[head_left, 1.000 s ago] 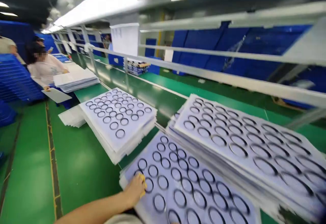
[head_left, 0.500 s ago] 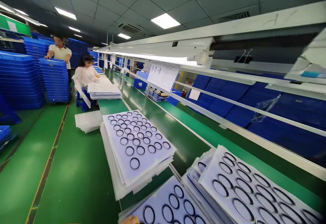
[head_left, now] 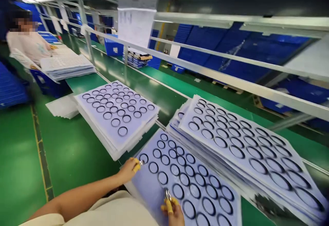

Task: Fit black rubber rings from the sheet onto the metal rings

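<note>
Left grip (head_left: 127,171) closed on yellow-handled nippers (head_left: 137,166), right grip (head_left: 173,213) on a matching pair (head_left: 168,202), near black rubber O-rings (head_left: 153,167): likely light, soft, best taken at the rim.

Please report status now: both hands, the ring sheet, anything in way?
Left hand: yellow-handled tool at a black ring. Right hand: same kind of tool, on the blue sheet. Stacked sheets beside.

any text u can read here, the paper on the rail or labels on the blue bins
Nothing can be read in this view.
Paper sheet on the rail: printed lines, too blurred to read.
White label on the blue bin: too small to read.
White sheet by the blue crates: no text can be made out.
</note>
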{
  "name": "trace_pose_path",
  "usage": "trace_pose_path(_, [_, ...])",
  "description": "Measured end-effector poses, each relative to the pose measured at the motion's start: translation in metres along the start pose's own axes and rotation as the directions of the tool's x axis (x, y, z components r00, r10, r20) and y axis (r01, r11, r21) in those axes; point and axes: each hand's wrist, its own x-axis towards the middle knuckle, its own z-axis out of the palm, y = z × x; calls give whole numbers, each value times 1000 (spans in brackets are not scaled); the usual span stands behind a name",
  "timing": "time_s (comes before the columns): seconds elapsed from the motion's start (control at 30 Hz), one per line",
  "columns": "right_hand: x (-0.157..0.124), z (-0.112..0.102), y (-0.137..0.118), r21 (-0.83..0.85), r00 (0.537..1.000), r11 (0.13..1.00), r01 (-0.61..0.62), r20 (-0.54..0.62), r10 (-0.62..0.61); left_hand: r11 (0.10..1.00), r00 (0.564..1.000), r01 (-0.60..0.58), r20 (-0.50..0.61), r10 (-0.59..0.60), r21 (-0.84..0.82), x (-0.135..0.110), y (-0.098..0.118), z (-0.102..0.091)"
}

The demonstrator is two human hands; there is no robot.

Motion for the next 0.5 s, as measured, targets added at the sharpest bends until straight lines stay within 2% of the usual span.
trace_pose_path(0.07, [-10, -16, 13, -17, 1000, 1000, -17, -12, 17, 1000, 999, -30, -16, 30, 3, 7, -3, 1])
trace_pose_path(0.13, [-8, -21, 14, -50, 998, 998, 33, -58, -36, 993, 993, -112, -45, 113, 23, 18, -1, 0])
trace_pose_path(0.23, [5, -12, 5, -146, 969, 971, 189, -132, -208, 956, 956, -284, -56, 288, 72, 33, 6, 8])
trace_pose_path(0.33, [16, 3, 0, -253, 920, 912, 323, -140, -365, 908, 911, -403, -40, 410, 117, 41, 9, 23])
trace_pose_path(0.5, [30, 13, 6, -403, 872, 830, 385, -136, -471, 886, 900, -432, 13, 436, 171, 47, -4, 33])
